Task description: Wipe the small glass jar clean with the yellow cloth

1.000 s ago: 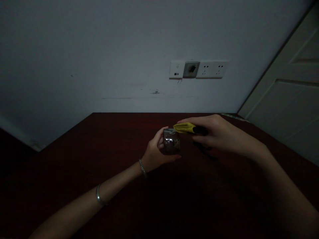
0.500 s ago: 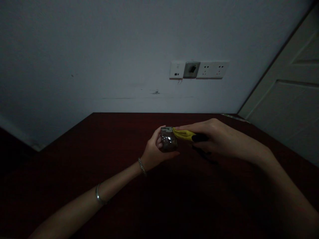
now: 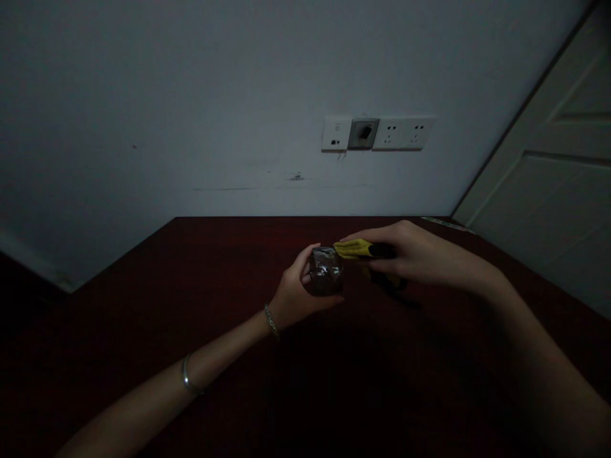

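Note:
My left hand [image 3: 296,289] is wrapped round a small, shiny, clear jar or cup [image 3: 326,272], with the thumb along its near side and the fingers behind it. Light glints off its curved side; what is inside, if anything, is too dark to make out. My right hand [image 3: 405,251] pinches a folded yellow and black cloth [image 3: 356,249]. The cloth's yellow tip lies at the upper right edge of the jar. A loose dark part of the cloth hangs below my right fingers.
Both hands are over a dark red wooden table [image 3: 229,254]. Its far edge meets a pale wall [image 3: 214,95] with a row of sockets and a switch [image 3: 377,133]. A white panelled door [image 3: 563,184] stands at the right. A thin strip [image 3: 446,224] lies at the table's far right corner.
My right hand has raised the cloth slightly, and its yellow tip is now flatter against the jar's upper edge. The jar is turned a little in my left hand.

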A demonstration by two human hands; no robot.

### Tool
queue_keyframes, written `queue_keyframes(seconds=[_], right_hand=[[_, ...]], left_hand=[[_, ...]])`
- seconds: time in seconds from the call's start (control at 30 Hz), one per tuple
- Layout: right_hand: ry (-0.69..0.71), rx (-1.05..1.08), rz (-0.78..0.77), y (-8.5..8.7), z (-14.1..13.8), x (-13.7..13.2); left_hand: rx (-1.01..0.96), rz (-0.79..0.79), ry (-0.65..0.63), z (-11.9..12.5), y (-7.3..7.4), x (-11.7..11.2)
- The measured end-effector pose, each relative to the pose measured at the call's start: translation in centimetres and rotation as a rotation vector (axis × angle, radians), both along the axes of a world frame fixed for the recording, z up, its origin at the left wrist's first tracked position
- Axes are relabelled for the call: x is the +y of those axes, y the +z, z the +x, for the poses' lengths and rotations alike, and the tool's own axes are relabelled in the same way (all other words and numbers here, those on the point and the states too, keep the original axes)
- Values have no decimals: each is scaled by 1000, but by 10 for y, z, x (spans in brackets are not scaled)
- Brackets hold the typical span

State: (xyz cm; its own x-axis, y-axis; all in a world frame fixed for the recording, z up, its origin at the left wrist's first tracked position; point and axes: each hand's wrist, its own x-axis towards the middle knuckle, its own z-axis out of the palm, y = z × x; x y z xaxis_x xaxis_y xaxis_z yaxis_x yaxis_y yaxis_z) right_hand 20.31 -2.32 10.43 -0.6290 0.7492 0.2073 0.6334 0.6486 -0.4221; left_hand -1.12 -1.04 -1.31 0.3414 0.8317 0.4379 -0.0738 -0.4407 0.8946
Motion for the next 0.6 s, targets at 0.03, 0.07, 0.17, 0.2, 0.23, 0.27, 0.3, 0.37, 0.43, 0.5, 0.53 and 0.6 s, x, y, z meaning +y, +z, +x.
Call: queue_keyframes(seconds=[0.03, 0.07, 0.17, 0.2, 0.23, 0.27, 0.3, 0.37, 0.43, 0.5, 0.53, 0.6], right_hand=[[8, 7, -1, -1, -1, 1], [19, 16, 0, -2, -2, 1], [34, 26, -16, -1, -5, -1], [33, 20, -32, 1, -5, -3], [33, 13, -50, 2, -6, -5], [34, 2, -74, 4, -7, -7], [35, -10, -98, 6, -7, -9], [40, -36, -162, 9, -7, -12], [44, -50, -229, 12, -6, -15], [38, -50, -246, 14, -3, -15], [31, -45, -225, 14, -2, -14], [10, -34, -137, 12, 0, -11]], left_hand=[[3, 5, 3, 0, 0, 0], [7, 7, 10, 1, 1, 0], [16, -8, 24, 0, 1, 1], [8, -14, 23, 0, 1, 2], [-3, -20, 19, 0, 1, 4], [-13, -25, 16, -1, 0, 5], [-22, -31, 14, -1, -1, 6], [-26, -38, 15, -2, -3, 9], [-23, -39, 17, -2, -5, 12], [-26, -34, 16, -2, -7, 12], [-28, -32, 18, -2, -8, 12], [-20, -31, 20, -2, -8, 10]])
